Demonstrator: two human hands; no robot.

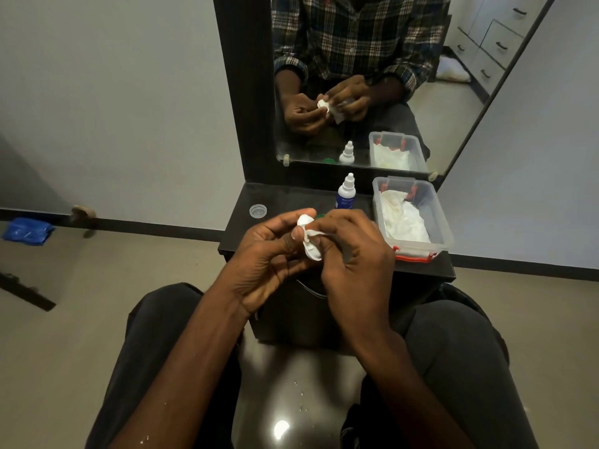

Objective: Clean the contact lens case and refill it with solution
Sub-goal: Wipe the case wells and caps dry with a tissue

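Observation:
My left hand (264, 251) grips a white contact lens case (311, 251) in front of the dark shelf (291, 196). My right hand (356, 254) pinches a small piece of white tissue (311, 234) pressed against the case. A solution bottle (346, 192) with a white nozzle and blue label stands upright on the shelf behind my hands. A clear round cap (258, 210) lies on the shelf to the left. A green cap (321, 216) peeks out just behind my fingers, mostly hidden.
A clear plastic box (434, 218) with red clips holds white tissues on the shelf's right side. A mirror (453, 92) rises behind the shelf. My knees flank a glossy floor patch with drops. A blue cloth (27, 229) lies on the floor far left.

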